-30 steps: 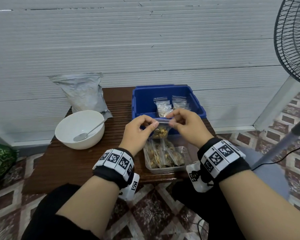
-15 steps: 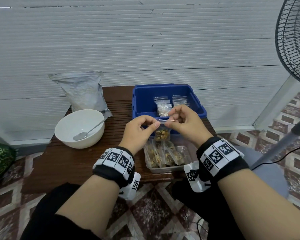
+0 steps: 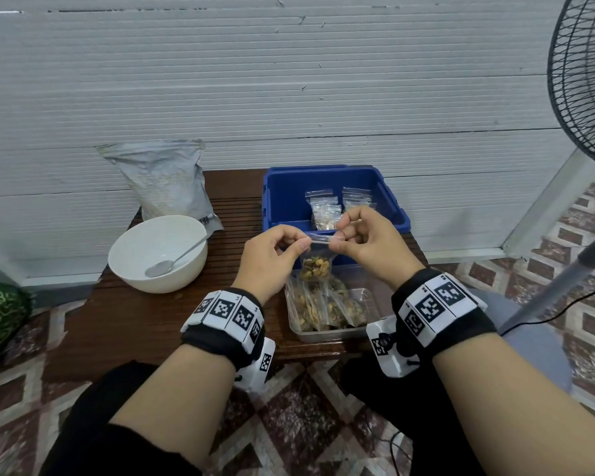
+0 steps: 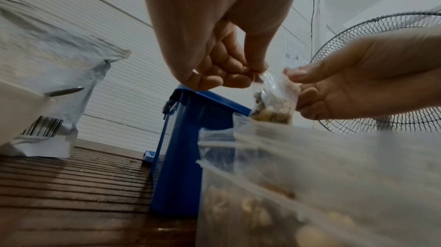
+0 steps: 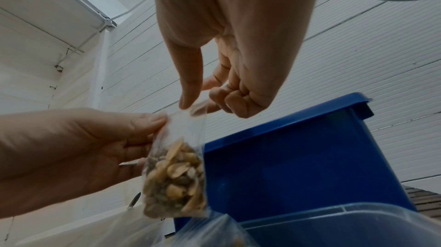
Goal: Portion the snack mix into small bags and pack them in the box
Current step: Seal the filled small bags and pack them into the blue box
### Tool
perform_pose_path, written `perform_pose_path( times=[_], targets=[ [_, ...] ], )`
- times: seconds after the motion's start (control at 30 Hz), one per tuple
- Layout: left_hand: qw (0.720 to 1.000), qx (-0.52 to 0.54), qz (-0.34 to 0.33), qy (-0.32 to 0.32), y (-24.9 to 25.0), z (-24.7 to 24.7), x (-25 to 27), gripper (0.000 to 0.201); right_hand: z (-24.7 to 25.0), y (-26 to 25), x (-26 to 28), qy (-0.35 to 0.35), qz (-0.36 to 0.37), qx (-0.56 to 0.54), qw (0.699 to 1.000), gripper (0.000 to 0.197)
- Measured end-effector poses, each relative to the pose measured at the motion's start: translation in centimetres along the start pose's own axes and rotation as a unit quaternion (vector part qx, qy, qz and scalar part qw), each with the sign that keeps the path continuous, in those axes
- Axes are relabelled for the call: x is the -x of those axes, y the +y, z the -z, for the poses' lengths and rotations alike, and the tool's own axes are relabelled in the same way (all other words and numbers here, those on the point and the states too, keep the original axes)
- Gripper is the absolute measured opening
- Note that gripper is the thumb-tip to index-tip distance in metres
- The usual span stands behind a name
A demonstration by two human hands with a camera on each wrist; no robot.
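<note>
Silver foil pouch (image 3: 165,182) stands far left on the brown slatted counter (image 3: 124,314), against the wall. White bowl (image 3: 157,252) just near of it, spoon (image 3: 174,257) lying inside, no snack mix visible in the bowl. Left hand (image 3: 272,257) pinches the left end of a small bag's (image 3: 315,261) top strip, thumb and forefinger closed on it, other fingers (image 4: 222,77) curled under. The small bag, its lower half filled with nuts, hangs in the air over the gap between the clear tub (image 3: 330,312) near and the blue box (image 3: 330,197) far. Right hand (image 3: 364,243) pinches the right end of the same strip, thumb in front, remaining fingers tucked.

Step in hand, as I read it: pressing the zip shut on a filled portion. Can't tell whether the seal is fully closed along its length. The clear tub holds several more filled bags; the blue box has two packed bags standing at its far side.

Next move likely needs: run the pinch along the whole strip, then one hand carries the small bag far over the box's near rim and sets it down beside the two packed ones. Fan (image 3: 584,77) far right, not involved.
</note>
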State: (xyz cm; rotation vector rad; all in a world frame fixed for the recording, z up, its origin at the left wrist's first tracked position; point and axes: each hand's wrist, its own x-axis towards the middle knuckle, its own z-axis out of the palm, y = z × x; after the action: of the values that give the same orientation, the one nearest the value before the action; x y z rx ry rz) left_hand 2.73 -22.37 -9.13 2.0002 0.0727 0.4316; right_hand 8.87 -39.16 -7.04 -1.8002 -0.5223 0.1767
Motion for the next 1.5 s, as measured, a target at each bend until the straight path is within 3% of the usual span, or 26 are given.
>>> perform_pose_path(
  times=[0.27,0.43,0.6,1.23,1.5],
  targets=[
    [0.999,0.027,0.031,-0.018,-0.4,0.1,-0.3,0.011,0.3,0.3,-0.1,0.051,0.003,0.042,0.998,0.029],
    [0.998,0.042,0.051,-0.021,-0.4,-0.1,-0.3,0.008,0.4,0.2,-0.1,0.036,0.003,0.028,0.999,0.030],
    [0.999,0.018,0.022,-0.029,-0.2,-0.1,-0.2,0.011,0.2,0.2,0.0,0.032,0.013,0.025,0.999,0.031],
    [0.998,-0.024,0.012,-0.065,0.0,-0.5,-0.2,0.007,-0.7,0.2,0.0,-0.012,0.022,0.029,0.999,0.031],
    [0.999,-0.001,0.032,-0.040,-0.3,-0.3,-0.3,0.008,-0.7,0.4,-0.1,-0.005,0.024,0.040,0.999,0.033]
  ],
)
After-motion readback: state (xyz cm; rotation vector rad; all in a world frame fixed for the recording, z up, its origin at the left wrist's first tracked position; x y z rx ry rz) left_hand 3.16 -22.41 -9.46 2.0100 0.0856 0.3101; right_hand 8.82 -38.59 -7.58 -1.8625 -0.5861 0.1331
